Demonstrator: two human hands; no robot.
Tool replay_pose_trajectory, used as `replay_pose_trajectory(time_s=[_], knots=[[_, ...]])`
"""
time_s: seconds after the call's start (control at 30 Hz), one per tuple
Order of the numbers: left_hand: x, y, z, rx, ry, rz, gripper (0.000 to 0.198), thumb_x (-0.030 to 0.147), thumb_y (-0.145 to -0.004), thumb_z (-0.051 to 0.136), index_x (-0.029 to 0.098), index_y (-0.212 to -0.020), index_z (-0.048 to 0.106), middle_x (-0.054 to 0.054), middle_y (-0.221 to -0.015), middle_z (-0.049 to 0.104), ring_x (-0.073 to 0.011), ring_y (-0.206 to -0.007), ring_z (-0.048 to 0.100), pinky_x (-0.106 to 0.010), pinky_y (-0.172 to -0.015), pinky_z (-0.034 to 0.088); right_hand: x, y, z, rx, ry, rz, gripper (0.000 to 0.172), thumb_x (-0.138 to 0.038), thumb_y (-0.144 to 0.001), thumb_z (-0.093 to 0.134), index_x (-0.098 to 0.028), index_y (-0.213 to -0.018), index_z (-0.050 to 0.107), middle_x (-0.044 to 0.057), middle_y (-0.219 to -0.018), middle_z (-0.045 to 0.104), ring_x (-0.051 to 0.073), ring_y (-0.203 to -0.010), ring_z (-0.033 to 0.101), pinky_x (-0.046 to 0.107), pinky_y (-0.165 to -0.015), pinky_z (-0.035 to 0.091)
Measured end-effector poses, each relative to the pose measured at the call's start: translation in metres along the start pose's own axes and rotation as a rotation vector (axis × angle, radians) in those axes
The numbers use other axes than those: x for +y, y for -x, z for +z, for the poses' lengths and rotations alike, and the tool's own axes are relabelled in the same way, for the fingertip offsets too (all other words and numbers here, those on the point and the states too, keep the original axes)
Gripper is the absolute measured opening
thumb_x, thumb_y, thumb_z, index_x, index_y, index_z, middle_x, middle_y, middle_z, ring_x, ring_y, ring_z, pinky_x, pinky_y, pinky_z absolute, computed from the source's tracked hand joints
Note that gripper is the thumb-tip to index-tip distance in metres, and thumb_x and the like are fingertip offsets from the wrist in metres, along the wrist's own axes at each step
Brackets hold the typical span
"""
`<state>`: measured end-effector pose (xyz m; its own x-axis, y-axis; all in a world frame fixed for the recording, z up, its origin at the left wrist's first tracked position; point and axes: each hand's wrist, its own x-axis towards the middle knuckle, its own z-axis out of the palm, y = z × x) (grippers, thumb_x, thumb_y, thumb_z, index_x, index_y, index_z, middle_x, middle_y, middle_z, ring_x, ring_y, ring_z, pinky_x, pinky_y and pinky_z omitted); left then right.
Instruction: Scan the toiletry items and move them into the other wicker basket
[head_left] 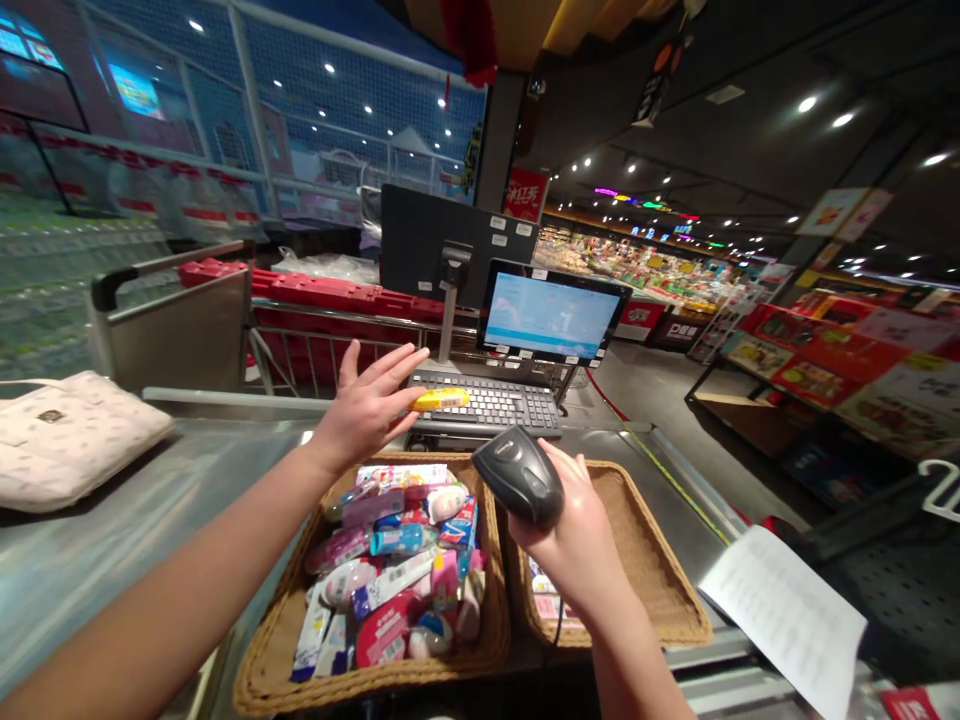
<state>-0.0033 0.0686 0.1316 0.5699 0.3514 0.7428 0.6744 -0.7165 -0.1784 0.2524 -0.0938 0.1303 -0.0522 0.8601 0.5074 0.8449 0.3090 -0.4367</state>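
My left hand (pixel 375 405) is raised above the far end of the left wicker basket (pixel 277 625). A small yellow packet (pixel 441 399) with a barcode label juts out from its lower fingers, in front of the black keyboard (pixel 517 405). The upper fingers are stretched out. In my right hand (pixel 574 520) is a black barcode scanner (pixel 520 478), its head turned up and to the left, with a cable hanging below. Many small packaged goods (pixel 405 540) fill the left basket. The right wicker basket (pixel 645 535) holds a few packets, partly hidden behind my right hand and wrist.
Behind the keyboard stand a lit monitor (pixel 555 315) and a second screen (pixel 450 240) seen from its back. A pale handbag (pixel 75 440) lies on the left of the metal counter (pixel 217 450). A printed sheet (pixel 787 610) lies at the right, with stacked boxes (pixel 847 360) beyond.
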Motion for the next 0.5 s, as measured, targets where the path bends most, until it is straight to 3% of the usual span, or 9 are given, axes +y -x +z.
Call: replay_pose_trajectory(time_s=[0.23, 0.5], knots=[[0.003, 0.039, 0.016, -0.126, 0.078, -0.069, 0.019, 0.03, -0.091, 0.053, 0.025, -0.095, 0.071, -0.009, -0.147, 0.05, -0.0282, -0.136, 0.046, -0.064, -0.118, 0.006, 0.01, 0.005, 0.008, -0.043, -0.008, 0.027, 0.049, -0.018, -0.07, 0.059, -0.021, -0.119, 0.063, 0.011, -0.12, 0.067, 0.037, -0.129, 0.051, 0.062, -0.111, 0.031], [0.008, 0.098, 0.033, -0.333, 0.177, -0.124, 0.02, 0.028, -0.089, 0.055, 0.024, -0.096, 0.073, -0.011, -0.148, 0.048, -0.0318, -0.136, 0.046, -0.066, -0.116, 0.0, 0.012, 0.009, 0.016, -0.081, -0.044, 0.031, 0.053, -0.017, -0.07, 0.062, -0.024, -0.122, 0.062, 0.01, -0.119, 0.068, 0.035, -0.127, 0.053, 0.06, -0.11, 0.035]])
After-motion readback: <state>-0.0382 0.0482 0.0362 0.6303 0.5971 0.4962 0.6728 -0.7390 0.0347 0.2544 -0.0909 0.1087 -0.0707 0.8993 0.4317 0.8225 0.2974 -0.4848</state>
